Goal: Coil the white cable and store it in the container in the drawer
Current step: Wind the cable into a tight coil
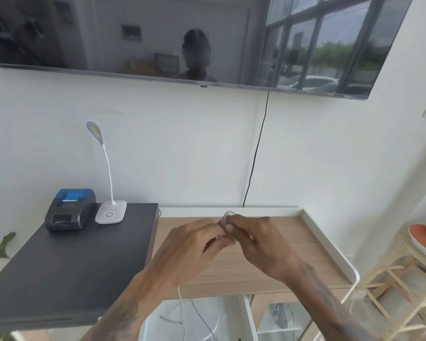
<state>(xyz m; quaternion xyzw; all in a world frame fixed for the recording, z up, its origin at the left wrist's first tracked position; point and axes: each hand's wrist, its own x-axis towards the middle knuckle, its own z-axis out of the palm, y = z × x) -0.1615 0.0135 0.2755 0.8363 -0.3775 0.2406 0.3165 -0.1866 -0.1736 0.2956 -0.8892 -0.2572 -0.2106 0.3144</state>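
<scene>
Both hands are meeting at centre frame above the wooden bench [293, 244]. The right hand [258, 244] is pinching a small loop of the white cable [228, 215] between thumb and fingers [229, 227], while the left hand [194, 244] is curling its fingers closed against the same bundle. The cable is showing as a thin, pale, glossy loop rising just above the fingertips; a slack strand, probably its free end, is hanging below the left wrist toward the lower centre of the frame. To coil well, each new turn should probably match the first loop in size, with the pinch kept firm so that earlier turns are not springing apart. The open drawer [249, 313] is lying below the bench edge.
</scene>
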